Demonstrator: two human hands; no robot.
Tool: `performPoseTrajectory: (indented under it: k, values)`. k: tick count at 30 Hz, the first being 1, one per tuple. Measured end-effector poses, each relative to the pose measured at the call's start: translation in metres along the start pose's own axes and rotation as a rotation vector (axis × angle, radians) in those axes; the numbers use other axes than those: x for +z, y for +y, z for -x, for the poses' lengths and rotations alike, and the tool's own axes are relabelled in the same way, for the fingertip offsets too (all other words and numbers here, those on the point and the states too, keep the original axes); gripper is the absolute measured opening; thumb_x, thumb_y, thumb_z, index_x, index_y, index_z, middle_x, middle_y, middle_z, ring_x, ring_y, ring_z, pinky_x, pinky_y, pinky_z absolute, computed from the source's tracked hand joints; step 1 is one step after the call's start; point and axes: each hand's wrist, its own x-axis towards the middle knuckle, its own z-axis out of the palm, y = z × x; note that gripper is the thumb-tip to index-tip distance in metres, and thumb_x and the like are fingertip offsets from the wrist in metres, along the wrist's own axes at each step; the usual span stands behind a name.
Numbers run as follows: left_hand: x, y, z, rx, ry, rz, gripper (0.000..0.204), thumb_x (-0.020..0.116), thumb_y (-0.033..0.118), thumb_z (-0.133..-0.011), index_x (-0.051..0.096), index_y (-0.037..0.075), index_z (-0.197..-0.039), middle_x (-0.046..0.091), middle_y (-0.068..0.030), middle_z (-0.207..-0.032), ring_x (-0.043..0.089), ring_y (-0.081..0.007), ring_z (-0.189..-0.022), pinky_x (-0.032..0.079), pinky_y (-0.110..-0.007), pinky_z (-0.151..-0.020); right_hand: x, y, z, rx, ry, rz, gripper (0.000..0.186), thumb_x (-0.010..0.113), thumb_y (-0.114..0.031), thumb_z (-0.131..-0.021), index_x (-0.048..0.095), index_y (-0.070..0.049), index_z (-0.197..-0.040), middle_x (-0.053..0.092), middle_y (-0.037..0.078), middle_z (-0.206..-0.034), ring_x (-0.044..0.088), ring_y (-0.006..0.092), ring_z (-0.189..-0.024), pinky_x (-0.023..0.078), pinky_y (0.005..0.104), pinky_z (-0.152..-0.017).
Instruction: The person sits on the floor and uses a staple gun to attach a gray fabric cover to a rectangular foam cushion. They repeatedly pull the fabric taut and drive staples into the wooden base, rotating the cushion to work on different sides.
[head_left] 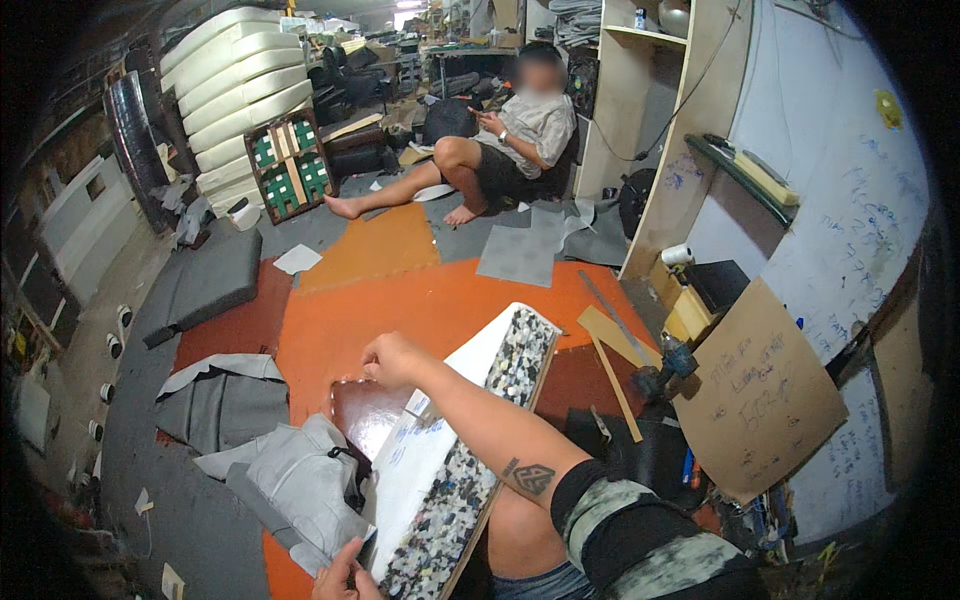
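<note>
A foam cushion pad point(455, 480), white on its upper face and speckled black, grey and white along its side, lies slanted in front of me on a thin board. My right forearm reaches across it. Beyond its left edge is my right hand point(393, 361), closed with curled fingers; what they hold, if anything, is hidden. At the pad's near end, my left hand point(346, 575) pinches the edge of a grey fabric cover point(300, 480). That cover lies crumpled along the pad's left side. A small clear-and-white piece point(418, 403) rests on the white face.
A person point(520, 130) sits on the floor ahead. Grey cushions point(205, 285) and folded grey material point(222, 405) lie left. To the right are a cordless drill point(668, 370), wood strips point(617, 390), a metal ruler point(615, 308) and a cardboard sheet point(760, 400).
</note>
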Motion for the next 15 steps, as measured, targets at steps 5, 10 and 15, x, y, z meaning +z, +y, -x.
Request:
performPoseTrajectory:
  k: [5,10,15]
  values:
    - [0.000,0.003,0.000,0.058,0.055,-0.011,0.031,0.060,0.010,-0.099,0.076,0.001,-0.123,0.078,-0.0223,-0.113,0.075,-0.0349,-0.102,0.056,-0.040,-0.088,-0.003,0.000,0.002,-0.017,-0.027,0.032,0.022,0.072,-0.017,-0.088,0.081,-0.006,-0.105,0.079,0.019,-0.104,0.076,0.0348,-0.098,0.060,0.0436,-0.089]
    - [-0.001,0.011,-0.002,0.025,0.030,-0.020,0.032,0.062,0.014,-0.100,0.074,0.001,-0.127,0.077,-0.0234,-0.111,0.074,-0.0372,-0.099,0.056,-0.042,-0.087,-0.004,0.002,0.003,0.000,-0.023,0.013,0.021,0.072,-0.016,-0.089,0.082,-0.006,-0.104,0.079,0.019,-0.104,0.076,0.0343,-0.098,0.060,0.0439,-0.089]
    - [-0.001,0.014,-0.004,-0.054,0.006,0.003,0.036,0.064,0.018,-0.101,0.071,0.001,-0.131,0.076,-0.0252,-0.109,0.071,-0.0394,-0.094,0.054,-0.044,-0.084,-0.008,0.000,0.002,0.029,-0.067,0.031,0.021,0.070,-0.015,-0.090,0.081,-0.005,-0.105,0.079,0.018,-0.102,0.077,0.0330,-0.097,0.060,0.0437,-0.088]
